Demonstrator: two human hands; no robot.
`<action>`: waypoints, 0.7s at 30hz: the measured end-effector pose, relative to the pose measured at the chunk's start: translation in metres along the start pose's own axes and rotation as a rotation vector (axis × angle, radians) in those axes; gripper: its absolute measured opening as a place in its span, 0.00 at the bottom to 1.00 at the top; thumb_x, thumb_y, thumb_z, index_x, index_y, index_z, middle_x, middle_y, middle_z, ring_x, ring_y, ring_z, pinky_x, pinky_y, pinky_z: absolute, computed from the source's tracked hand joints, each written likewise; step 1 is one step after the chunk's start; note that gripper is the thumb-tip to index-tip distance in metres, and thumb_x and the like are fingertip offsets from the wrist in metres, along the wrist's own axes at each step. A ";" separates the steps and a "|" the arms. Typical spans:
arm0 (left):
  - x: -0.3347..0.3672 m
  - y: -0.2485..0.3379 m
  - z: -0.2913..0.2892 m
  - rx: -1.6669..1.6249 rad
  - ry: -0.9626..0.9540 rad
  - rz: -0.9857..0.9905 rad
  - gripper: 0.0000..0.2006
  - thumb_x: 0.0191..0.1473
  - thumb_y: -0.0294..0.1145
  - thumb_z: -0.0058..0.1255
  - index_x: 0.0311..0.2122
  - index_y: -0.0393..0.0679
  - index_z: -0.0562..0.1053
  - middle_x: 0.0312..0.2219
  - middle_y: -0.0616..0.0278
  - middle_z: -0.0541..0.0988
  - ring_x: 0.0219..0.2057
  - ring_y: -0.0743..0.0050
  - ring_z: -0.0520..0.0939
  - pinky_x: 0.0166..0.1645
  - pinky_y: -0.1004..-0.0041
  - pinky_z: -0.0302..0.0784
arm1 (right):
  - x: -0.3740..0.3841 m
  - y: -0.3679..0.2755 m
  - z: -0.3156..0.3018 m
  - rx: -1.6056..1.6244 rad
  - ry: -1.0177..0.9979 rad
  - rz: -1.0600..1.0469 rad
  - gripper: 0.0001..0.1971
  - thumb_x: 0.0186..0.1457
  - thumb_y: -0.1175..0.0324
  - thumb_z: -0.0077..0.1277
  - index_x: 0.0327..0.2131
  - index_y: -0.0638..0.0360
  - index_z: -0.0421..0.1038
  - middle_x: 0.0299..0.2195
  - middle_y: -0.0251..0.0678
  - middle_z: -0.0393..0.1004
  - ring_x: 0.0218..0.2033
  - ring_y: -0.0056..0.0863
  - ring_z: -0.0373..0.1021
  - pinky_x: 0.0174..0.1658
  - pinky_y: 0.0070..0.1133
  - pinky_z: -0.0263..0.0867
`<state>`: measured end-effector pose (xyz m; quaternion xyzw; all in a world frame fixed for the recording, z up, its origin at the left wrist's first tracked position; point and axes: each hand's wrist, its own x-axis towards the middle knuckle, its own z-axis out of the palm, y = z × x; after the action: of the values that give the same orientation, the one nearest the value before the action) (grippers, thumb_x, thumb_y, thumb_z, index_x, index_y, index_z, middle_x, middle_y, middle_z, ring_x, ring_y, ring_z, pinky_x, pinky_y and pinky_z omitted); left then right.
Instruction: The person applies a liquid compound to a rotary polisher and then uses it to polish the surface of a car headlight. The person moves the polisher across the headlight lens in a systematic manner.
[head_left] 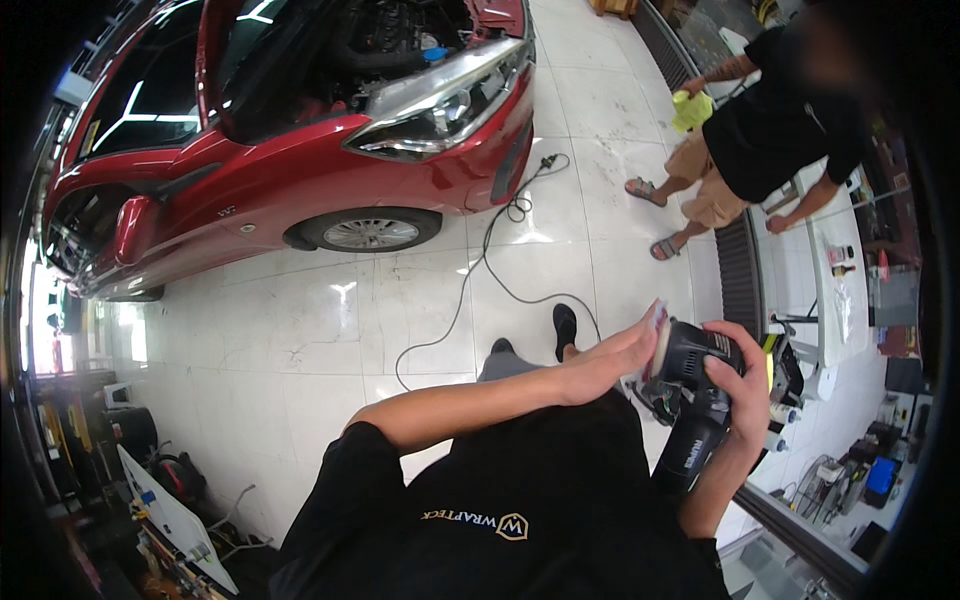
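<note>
My right hand (742,385) is wrapped round a black power polisher (692,440), which is held upright in front of me with its head turned on its side. The polisher's round pad (662,352) faces left. My left hand (622,358) lies flat against that pad, fingers stretched out. A small pinkish-purple patch shows near those fingertips; what it is I cannot tell. Part of the pad is hidden behind the left hand.
A red car (290,180) with its engine bay exposed stands ahead on the left. A black cable (487,250) loops over the tiled floor (270,330). At the far right, a person (770,130) holds a yellow-green cloth (692,110) beside a white table (838,290).
</note>
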<state>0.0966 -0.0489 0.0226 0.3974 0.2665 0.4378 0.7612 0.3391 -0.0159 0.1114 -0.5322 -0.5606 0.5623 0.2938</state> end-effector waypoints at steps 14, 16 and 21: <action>0.062 -0.037 0.006 1.142 0.368 0.475 0.30 0.72 0.40 0.33 0.74 0.36 0.52 0.74 0.41 0.53 0.76 0.47 0.53 0.77 0.45 0.42 | 0.014 0.166 -0.020 0.783 -0.180 0.135 0.35 0.54 0.58 0.59 0.61 0.73 0.69 0.55 0.48 0.77 0.54 0.35 0.76 0.62 0.27 0.69; 0.096 -0.080 0.037 1.280 0.257 0.434 0.30 0.72 0.37 0.35 0.73 0.34 0.55 0.74 0.38 0.54 0.76 0.44 0.54 0.77 0.42 0.43 | 0.013 0.188 -0.033 0.936 -0.126 0.155 0.36 0.55 0.58 0.58 0.63 0.73 0.67 0.57 0.48 0.76 0.55 0.35 0.76 0.63 0.28 0.68; 0.117 -0.042 0.062 1.218 0.279 0.187 0.34 0.75 0.49 0.26 0.78 0.41 0.44 0.78 0.51 0.45 0.78 0.51 0.43 0.78 0.54 0.34 | -0.022 0.254 -0.089 1.058 -0.115 0.092 0.36 0.57 0.57 0.57 0.63 0.74 0.65 0.57 0.53 0.75 0.55 0.40 0.77 0.61 0.31 0.70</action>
<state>0.2180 0.0186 0.0146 0.7202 0.5288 0.3198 0.3152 0.4952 -0.0582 -0.1052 -0.3035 -0.1917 0.8088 0.4659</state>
